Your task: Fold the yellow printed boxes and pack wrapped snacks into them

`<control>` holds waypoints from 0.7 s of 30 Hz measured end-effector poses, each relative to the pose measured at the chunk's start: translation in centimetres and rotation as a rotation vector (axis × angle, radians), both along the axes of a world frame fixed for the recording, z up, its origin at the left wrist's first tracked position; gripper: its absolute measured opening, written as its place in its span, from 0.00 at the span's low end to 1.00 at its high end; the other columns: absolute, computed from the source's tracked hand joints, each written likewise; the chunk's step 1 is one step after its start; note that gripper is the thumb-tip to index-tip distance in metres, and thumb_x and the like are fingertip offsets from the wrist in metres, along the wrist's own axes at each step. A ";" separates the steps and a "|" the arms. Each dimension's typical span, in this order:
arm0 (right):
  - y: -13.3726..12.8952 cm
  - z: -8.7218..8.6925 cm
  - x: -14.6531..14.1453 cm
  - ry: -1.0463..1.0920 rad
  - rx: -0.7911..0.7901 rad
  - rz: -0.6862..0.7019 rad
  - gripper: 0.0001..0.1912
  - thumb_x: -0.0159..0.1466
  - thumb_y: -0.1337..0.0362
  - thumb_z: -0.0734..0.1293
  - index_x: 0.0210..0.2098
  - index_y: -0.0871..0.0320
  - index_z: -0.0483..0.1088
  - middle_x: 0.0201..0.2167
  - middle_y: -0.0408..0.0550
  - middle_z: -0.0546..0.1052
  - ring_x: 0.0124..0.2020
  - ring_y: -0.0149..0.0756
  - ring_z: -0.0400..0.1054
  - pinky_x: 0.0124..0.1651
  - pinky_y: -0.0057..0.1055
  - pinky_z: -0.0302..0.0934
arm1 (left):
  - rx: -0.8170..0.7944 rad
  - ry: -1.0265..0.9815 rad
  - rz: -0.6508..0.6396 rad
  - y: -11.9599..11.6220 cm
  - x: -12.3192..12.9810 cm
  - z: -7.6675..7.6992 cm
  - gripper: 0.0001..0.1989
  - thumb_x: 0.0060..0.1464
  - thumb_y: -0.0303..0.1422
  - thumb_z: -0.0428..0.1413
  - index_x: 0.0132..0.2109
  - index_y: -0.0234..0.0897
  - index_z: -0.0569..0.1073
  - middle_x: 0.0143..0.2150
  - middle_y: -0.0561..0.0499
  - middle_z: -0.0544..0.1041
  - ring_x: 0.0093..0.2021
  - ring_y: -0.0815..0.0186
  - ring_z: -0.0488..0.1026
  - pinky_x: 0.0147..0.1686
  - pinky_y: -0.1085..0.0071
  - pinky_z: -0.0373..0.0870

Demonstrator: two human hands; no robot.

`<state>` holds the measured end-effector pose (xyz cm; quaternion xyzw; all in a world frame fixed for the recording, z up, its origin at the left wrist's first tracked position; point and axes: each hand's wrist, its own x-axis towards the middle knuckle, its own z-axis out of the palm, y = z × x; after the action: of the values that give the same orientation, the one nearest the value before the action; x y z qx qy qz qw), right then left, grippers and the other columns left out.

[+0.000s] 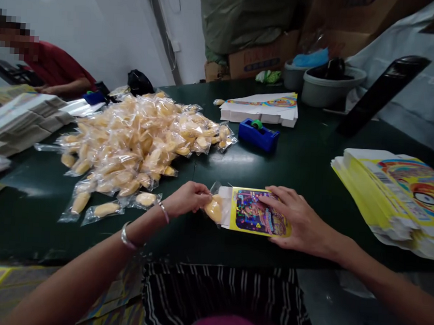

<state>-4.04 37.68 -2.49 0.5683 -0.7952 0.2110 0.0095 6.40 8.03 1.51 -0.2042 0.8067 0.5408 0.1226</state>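
My left hand (190, 198) pinches a clear plastic packet (213, 209) with a pale yellow, oval piece inside. The packet lies at the open end of a small printed carton (249, 210), partly between its white flaps. Around the far end of that carton my right hand (297, 219) is closed, fingers on top and thumb along the near side. The carton is yellow-edged with a dark, shiny picture and lies nearly flat just above the table. Left of my hands spreads a big heap of similar wrapped packets (142, 134).
A blue tape dispenser (258, 134) stands beyond the carton, before white flat cartons (259, 111). Yellow flattened cartons (400, 196) are stacked right, near a slanted black post (384, 96). Grey tubs (332, 86) sit behind. A person in a red shirt (62, 67) sits at far left.
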 end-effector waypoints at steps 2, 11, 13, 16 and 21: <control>-0.1 -0.4 0.1 0.003 -0.028 0.027 0.44 0.50 0.63 0.72 0.65 0.53 0.55 0.63 0.61 0.58 0.61 0.61 0.53 0.56 0.59 0.56 | -0.025 -0.009 -0.058 0.6 -1.2 -0.4 0.05 0.40 0.31 0.62 0.23 0.35 0.75 0.16 0.56 0.69 0.16 0.73 0.61 0.15 0.77 0.55; -0.5 -0.3 0.2 -0.061 -0.032 -0.020 0.40 0.53 0.62 0.71 0.63 0.53 0.56 0.61 0.61 0.59 0.60 0.62 0.53 0.55 0.60 0.58 | -0.131 0.223 0.018 3.4 0.0 -2.4 0.14 0.52 0.32 0.58 0.47 0.38 0.71 0.34 0.52 0.76 0.34 0.65 0.72 0.36 0.68 0.70; -0.4 -0.1 0.2 -0.054 -0.015 -0.023 0.40 0.52 0.62 0.71 0.63 0.54 0.57 0.61 0.61 0.59 0.60 0.62 0.53 0.55 0.61 0.58 | -0.145 0.231 -0.006 3.0 0.6 -2.2 0.10 0.53 0.33 0.58 0.44 0.37 0.73 0.35 0.50 0.76 0.37 0.63 0.72 0.40 0.66 0.70; -0.6 -0.1 0.1 -0.054 -0.039 -0.003 0.40 0.52 0.63 0.71 0.62 0.57 0.57 0.61 0.63 0.58 0.60 0.62 0.53 0.56 0.60 0.57 | 0.148 0.127 -0.060 3.0 0.9 -1.4 0.14 0.58 0.37 0.53 0.47 0.35 0.75 0.39 0.47 0.79 0.39 0.62 0.75 0.43 0.64 0.72; -1.9 -0.5 1.2 0.008 -0.183 0.093 0.39 0.52 0.65 0.70 0.61 0.55 0.56 0.62 0.61 0.57 0.61 0.59 0.51 0.59 0.57 0.55 | 0.849 -0.117 -0.155 4.5 0.7 -0.9 0.22 0.50 0.42 0.61 0.49 0.34 0.75 0.47 0.41 0.79 0.47 0.57 0.77 0.53 0.60 0.69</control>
<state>-2.83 35.79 -3.01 0.6021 -0.7455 0.2805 0.0547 7.11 12.52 0.65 -0.1046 0.5176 0.8013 0.2813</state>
